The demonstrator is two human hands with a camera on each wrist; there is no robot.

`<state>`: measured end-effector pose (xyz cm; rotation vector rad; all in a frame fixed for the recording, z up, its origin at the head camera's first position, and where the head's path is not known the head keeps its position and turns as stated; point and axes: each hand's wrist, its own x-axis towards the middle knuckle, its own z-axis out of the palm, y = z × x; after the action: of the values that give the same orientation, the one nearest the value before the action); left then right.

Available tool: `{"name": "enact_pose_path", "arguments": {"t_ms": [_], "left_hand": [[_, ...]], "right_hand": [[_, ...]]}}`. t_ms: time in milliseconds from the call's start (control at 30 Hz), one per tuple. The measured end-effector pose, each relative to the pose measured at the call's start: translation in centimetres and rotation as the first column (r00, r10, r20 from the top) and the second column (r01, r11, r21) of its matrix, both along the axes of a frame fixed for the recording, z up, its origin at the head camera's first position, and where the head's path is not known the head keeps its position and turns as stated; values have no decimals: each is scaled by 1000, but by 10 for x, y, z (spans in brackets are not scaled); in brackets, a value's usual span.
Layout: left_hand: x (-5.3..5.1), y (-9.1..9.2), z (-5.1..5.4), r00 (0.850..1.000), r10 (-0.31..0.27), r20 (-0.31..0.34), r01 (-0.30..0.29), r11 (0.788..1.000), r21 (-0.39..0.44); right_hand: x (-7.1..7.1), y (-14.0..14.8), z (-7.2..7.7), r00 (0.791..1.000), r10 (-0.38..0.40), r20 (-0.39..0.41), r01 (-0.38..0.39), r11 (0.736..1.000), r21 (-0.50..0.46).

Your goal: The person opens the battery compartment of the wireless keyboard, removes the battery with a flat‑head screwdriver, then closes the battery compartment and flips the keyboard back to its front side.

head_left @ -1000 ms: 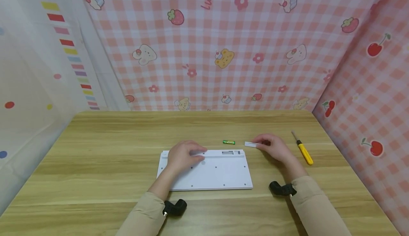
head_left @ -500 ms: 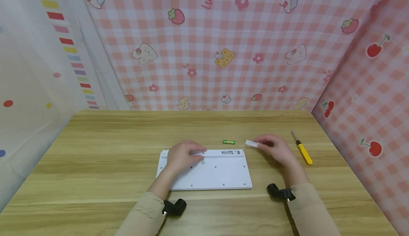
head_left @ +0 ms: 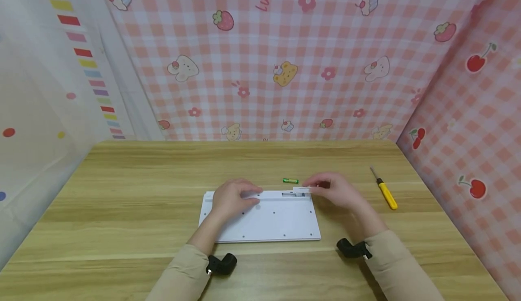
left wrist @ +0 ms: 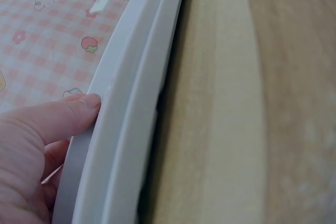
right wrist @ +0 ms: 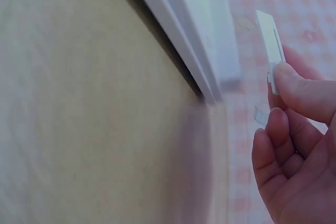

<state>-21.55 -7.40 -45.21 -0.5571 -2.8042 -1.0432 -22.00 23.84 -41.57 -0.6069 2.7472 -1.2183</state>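
A white keyboard (head_left: pixel 281 222) lies face down on the table, its small battery compartment (head_left: pixel 290 194) uncovered near the far right corner. My left hand (head_left: pixel 234 199) holds the keyboard's far edge, left of centre, with fingers over that edge and thumb on the near side. Between right thumb and fingers I pinch a thin white battery cover (right wrist: pixel 270 45). That right hand (head_left: pixel 331 190) is at the keyboard's far right corner, and the cover sits just over the compartment in the head view. Whether it touches the keyboard I cannot tell. A green battery (head_left: pixel 291 180) lies just beyond the keyboard.
A screwdriver (head_left: pixel 386 193) with a yellow handle lies on the right of the wooden table (head_left: pixel 134 192). Pink checked cloth (head_left: pixel 260 97) hangs behind the table's back edge, and more cloth hangs along both sides.
My right hand has carried the battery cover left, from beside the battery to over the keyboard's far right corner. The left hand, keyboard, battery and screwdriver have stayed put.
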Motion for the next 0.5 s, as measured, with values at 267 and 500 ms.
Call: {"name": "enact_pose_path", "arguments": {"t_ms": [267,500], "left_hand": [[-1,-1,-1,1000,-1,1,1,1000,-4],[0,0,-1,1000,0,1,0,1000,-9]], "right_hand": [[-3,-17,-10,1000,16,16,-16,999,-31],[-5,-23,-14,1000,1,26,0,1000,-18]]}}
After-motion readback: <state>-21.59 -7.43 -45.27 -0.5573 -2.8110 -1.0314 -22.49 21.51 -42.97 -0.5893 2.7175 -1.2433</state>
